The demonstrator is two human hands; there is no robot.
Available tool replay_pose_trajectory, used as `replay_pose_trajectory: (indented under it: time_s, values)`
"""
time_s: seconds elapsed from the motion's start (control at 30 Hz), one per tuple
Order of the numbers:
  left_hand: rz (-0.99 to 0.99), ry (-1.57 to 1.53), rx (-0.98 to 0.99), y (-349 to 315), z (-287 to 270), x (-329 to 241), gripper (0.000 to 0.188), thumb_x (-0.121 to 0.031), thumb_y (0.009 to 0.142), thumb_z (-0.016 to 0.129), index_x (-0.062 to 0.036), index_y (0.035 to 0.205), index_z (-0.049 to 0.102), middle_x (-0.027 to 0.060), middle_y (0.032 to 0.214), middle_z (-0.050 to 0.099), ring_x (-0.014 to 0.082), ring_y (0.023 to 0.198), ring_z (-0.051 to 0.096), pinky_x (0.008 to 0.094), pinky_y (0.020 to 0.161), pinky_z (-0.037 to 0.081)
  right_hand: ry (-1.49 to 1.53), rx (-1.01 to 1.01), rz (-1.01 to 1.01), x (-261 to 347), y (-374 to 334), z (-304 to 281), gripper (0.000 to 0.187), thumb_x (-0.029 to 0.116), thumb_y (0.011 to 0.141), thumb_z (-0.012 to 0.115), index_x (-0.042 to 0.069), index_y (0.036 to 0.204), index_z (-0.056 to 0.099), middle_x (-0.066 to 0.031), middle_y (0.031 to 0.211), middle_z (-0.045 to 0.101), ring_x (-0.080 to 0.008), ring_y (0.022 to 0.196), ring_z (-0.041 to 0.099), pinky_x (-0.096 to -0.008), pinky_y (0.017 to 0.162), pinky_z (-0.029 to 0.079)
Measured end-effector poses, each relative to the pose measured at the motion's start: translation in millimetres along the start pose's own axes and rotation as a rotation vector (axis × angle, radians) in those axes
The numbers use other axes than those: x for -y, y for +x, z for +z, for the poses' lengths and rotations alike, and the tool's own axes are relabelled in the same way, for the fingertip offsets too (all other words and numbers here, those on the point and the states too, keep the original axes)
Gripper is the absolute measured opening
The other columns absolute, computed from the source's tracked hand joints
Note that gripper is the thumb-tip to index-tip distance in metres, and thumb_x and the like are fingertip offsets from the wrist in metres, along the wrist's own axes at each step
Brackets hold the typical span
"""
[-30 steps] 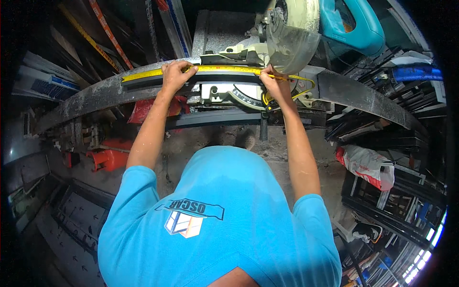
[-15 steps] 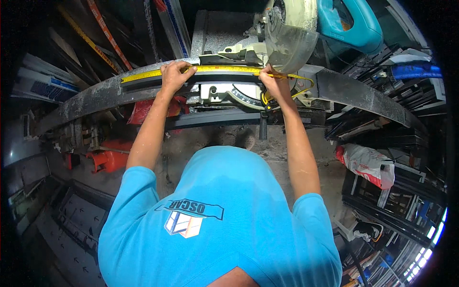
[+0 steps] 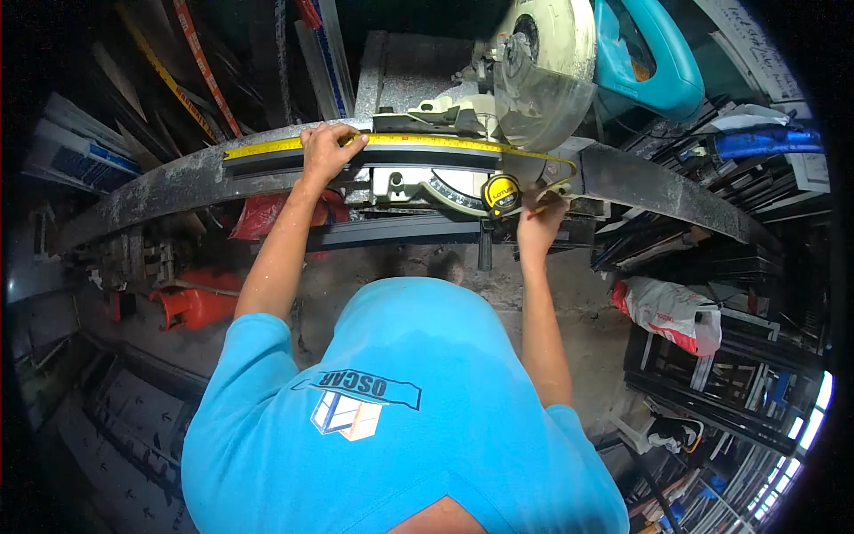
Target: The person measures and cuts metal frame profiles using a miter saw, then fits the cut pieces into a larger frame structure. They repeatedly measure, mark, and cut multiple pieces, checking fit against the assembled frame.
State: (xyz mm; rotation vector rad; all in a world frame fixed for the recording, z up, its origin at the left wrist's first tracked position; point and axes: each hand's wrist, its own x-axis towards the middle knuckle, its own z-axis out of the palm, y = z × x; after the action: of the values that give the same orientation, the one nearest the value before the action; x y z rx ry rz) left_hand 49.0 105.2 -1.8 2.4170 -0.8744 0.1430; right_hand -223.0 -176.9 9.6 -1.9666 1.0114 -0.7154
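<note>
A yellow tape measure blade [image 3: 427, 141] stretches along a dark grey metal profile [image 3: 418, 158] on the miter saw [image 3: 551, 53]. My left hand [image 3: 326, 153] pinches the blade against the profile, left of the saw's base. At right the blade curls in a loop back to its round black-and-yellow case [image 3: 501, 193], which rests by the saw's angle scale. Beside the case, clear of the profile, my right hand [image 3: 541, 222] is closed around a thin pencil, mostly hidden by the fingers. The saw's clear guard hangs just beyond the blade.
The saw's teal handle [image 3: 672, 67] rises at the back right. Another grey profile [image 3: 391, 230] lies nearer me. Long bars lean at the back left. An orange gas cylinder [image 3: 197, 305] lies on the floor at left; a white-and-red bag [image 3: 669, 311] sits on frames at right.
My right hand has come off the blade and profile, moving toward me and slightly right with the pencil. The tape case now shows fully. My left hand stays on the blade.
</note>
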Motion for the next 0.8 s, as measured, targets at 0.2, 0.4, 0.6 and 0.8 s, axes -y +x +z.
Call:
replay_pose_trajectory:
  time_s: [0.2,0.4,0.6,0.8]
  values:
    - [0.004,-0.015,0.007,2.0,-1.4,-3.0,0.029,-0.043,0.082,0.071,-0.0144,0.086,0.076,-0.0001,0.08,0.07,0.0182,0.082,0.06,0.0393,0.086,0.031,-0.339,-0.032,0.171,-0.4,-14.7,42.6,0.117,0.063,0.062,0.083,-0.02,0.129,0.034,-0.0367,0.127,0.044,-0.0484,0.121,0.044,-0.0501,0.103,0.037]
    - [0.082,0.063,-0.107,7.5,-26.0,-11.9,0.022,-0.037,0.084,0.072,-0.0153,0.084,0.076,-0.0016,0.079,0.069,0.0177,0.081,0.058,0.04,0.086,0.032,-0.28,0.025,0.099,-7.3,-3.2,39.2,0.105,0.059,0.062,0.083,-0.013,0.128,0.043,-0.0326,0.127,0.049,-0.0469,0.123,0.044,-0.0491,0.101,0.04]
    - [0.172,0.185,-0.104,22.8,-88.2,-25.0,0.022,-0.038,0.083,0.071,-0.0166,0.081,0.076,-0.004,0.079,0.068,0.017,0.083,0.057,0.0394,0.086,0.03,-0.419,0.105,0.126,12.1,-7.4,39.0,0.122,0.06,0.064,0.08,-0.02,0.137,0.025,-0.0384,0.136,0.039,-0.0509,0.128,0.039,-0.0485,0.103,0.043]
    - [0.242,0.301,-0.098,31.3,-139.8,-28.5,0.024,-0.039,0.086,0.069,-0.0163,0.085,0.075,-0.0026,0.08,0.069,0.018,0.083,0.059,0.0407,0.087,0.033,-0.237,0.197,0.065,-17.5,9.8,21.5,0.088,0.047,0.069,0.076,-0.013,0.126,0.046,-0.0281,0.125,0.054,-0.0389,0.119,0.052,-0.0456,0.097,0.046]
